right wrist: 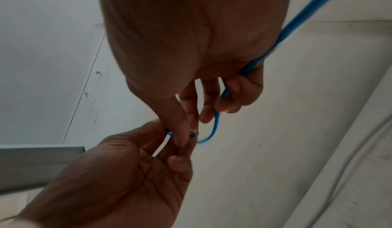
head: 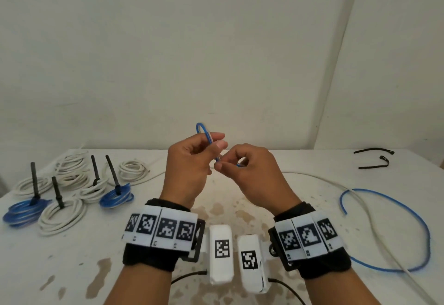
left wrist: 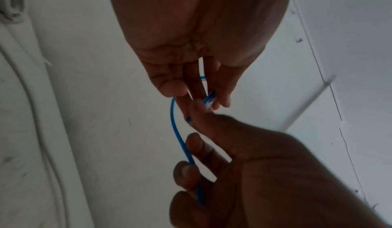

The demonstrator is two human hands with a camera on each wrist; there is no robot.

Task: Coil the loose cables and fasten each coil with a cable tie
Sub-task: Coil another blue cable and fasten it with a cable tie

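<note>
Both hands are raised over the middle of the table. My left hand (head: 217,141) pinches a thin blue cable (head: 200,124) between thumb and fingers, and a small loop stands up above them. Just right of it, my right hand (head: 222,164) pinches the same cable. In the left wrist view the blue cable (left wrist: 174,122) runs from the left hand (left wrist: 203,100) down into the right hand (left wrist: 191,169). In the right wrist view the blue cable (right wrist: 216,124) passes through the curled fingers of the right hand (right wrist: 191,131) and trails off upward. Its loose length (head: 408,211) lies curved on the table at right.
Several tied coils, white (head: 62,215) and blue (head: 116,196), lie at the left with black tie tails standing up. Two loose black cable ties (head: 373,151) lie at the back right. A loose white cable (head: 336,183) runs across the stained white table (head: 72,268) to the right.
</note>
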